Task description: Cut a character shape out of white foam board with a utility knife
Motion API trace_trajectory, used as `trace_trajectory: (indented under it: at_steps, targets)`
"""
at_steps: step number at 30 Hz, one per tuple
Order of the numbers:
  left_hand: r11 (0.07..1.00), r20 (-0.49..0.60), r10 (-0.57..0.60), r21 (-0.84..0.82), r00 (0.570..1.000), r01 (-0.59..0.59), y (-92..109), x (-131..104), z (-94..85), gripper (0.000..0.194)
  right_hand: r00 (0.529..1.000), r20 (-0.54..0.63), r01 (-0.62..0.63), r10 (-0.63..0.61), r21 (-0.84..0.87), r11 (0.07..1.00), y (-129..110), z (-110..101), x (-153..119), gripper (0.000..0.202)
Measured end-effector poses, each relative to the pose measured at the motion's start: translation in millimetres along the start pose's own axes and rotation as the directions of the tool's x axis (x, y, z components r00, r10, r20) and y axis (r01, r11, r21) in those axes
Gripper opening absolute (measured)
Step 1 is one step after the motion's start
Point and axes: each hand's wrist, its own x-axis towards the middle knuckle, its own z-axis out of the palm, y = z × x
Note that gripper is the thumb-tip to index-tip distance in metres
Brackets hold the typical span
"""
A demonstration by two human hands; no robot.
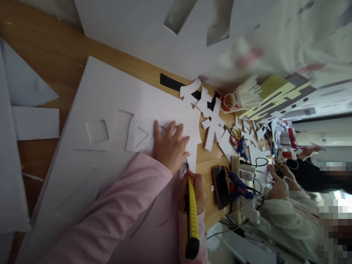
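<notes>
My left hand [171, 147] lies flat on a white foam board [104, 86], its fingers spread. Around the handle of a yellow and black utility knife [193, 212] my right hand [200, 189] is closed. The knife's blade end meets the board just beside my left hand's thumb side. Several cut outlines and small openings, among them a squarish hole [97, 131], show in the board. Beyond its far edge lie white cut-out character shapes [213, 123]. Pink sleeves cover both my forearms.
A phone [220, 187], a blue glue gun [238, 186] and a power strip [235, 161] with cables lie at the right. A paper cup [232, 102] stands near them. Two people sit farther along, one person's hands [280, 183] over the table. Another large white board [132, 25] stands above.
</notes>
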Motion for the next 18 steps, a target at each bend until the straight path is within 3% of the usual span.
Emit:
trace_trajectory:
  at_steps: [18]
  targets:
    - [1.000,-0.024,0.011,0.010,1.000,-0.011,0.0,-1.1,-0.3,0.037,0.997,-0.010,-0.070,0.071,0.083,0.994,-5.2,-1.2,-8.8,0.010]
